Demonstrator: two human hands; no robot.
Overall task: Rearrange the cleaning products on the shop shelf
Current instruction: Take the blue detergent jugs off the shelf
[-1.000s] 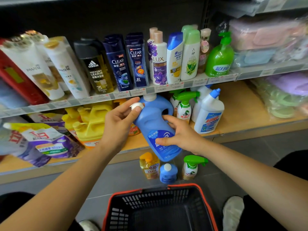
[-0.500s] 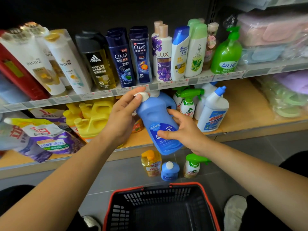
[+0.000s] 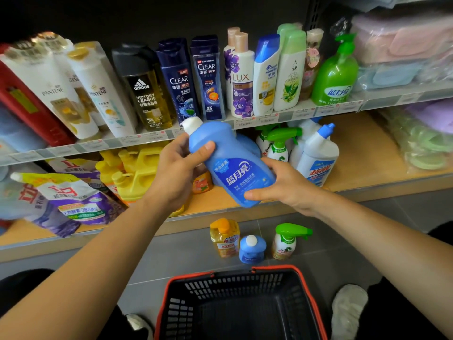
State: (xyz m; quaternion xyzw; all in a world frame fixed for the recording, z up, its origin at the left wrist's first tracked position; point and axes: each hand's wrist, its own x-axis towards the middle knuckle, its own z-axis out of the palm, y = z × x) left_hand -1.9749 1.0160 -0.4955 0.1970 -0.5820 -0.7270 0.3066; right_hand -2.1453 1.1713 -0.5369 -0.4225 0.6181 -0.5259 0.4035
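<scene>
A blue detergent bottle [image 3: 232,165] with a white cap is tilted leftward in front of the lower shelf [image 3: 367,153]. My left hand [image 3: 179,173] grips its neck and shoulder. My right hand [image 3: 284,185] wraps around its base. Behind the bottle on the shelf stand green-trigger spray bottles [image 3: 279,146] and a white bottle with a blue cap [image 3: 318,155]. Yellow jugs [image 3: 132,170] and refill pouches [image 3: 61,197] sit to the left.
On the floor stand a yellow bottle [image 3: 224,238], a small blue bottle [image 3: 252,249] and a green-trigger sprayer [image 3: 286,241]. A black basket with a red rim [image 3: 240,305] lies below. The upper shelf [image 3: 269,116] holds shampoo bottles.
My left hand slid from the cap down onto the bottle's neck. The bottle turned so its front label faces me, and it leans further to the left.
</scene>
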